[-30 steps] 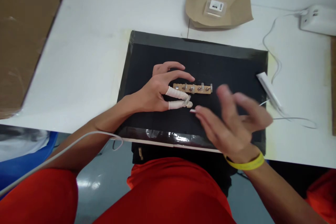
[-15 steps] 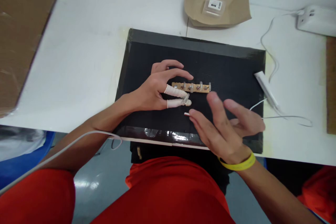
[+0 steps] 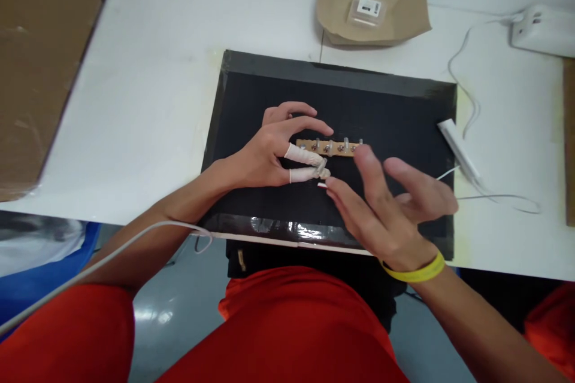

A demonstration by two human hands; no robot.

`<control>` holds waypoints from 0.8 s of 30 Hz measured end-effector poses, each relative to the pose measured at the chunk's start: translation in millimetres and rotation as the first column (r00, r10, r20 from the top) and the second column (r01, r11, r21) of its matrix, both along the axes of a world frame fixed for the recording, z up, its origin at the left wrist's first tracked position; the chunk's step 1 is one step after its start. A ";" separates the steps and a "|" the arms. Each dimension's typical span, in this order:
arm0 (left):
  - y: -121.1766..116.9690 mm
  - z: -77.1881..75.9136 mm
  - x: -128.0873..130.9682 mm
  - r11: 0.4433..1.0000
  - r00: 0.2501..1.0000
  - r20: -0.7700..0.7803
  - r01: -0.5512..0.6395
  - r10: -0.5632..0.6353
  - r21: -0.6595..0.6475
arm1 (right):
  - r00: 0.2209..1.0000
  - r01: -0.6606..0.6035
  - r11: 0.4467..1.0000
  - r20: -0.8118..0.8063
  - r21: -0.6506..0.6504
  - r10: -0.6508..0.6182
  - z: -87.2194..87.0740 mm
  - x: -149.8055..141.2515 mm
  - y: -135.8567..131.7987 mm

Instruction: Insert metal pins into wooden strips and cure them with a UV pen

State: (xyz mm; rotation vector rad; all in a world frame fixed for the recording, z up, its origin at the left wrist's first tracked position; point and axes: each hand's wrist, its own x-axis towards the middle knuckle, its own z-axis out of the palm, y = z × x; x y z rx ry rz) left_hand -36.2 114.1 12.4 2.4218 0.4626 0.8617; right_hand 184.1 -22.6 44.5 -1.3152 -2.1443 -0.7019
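Note:
My left hand (image 3: 268, 152) has white finger cots on the thumb and index finger. These two fingertips pinch a small clear tube-like piece (image 3: 321, 166); its exact kind is too small to tell. My right hand (image 3: 384, 215), with a yellow wristband, holds a small white strip (image 3: 322, 185) with a reddish edge between thumb and index finger. The strip's tip is close below the clear piece; whether they touch I cannot tell. Just beyond my fingers lies a narrow cardboard strip (image 3: 306, 145) bearing several small clear and metal parts. My right fingers hide its right end.
A black mat (image 3: 269, 87) with taped edges lies on the white table (image 3: 148, 72). At the back, a brown paper tray (image 3: 332, 0) holds a clear labelled box (image 3: 366, 12). A white stick-shaped device (image 3: 459, 149) with a cable is on the right, near a power strip (image 3: 543, 30).
My right hand has moved slightly up, bringing the white strip from below to close beside the clear piece. The left hand keeps its pinch. The whole view has shifted a little.

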 end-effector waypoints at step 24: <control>1.3 -13.0 -0.7 0.933 0.988 0.038 -0.155 0.151 0.324 | 0.998 -0.043 0.999 0.046 -0.032 0.045 0.2 3.8 4.6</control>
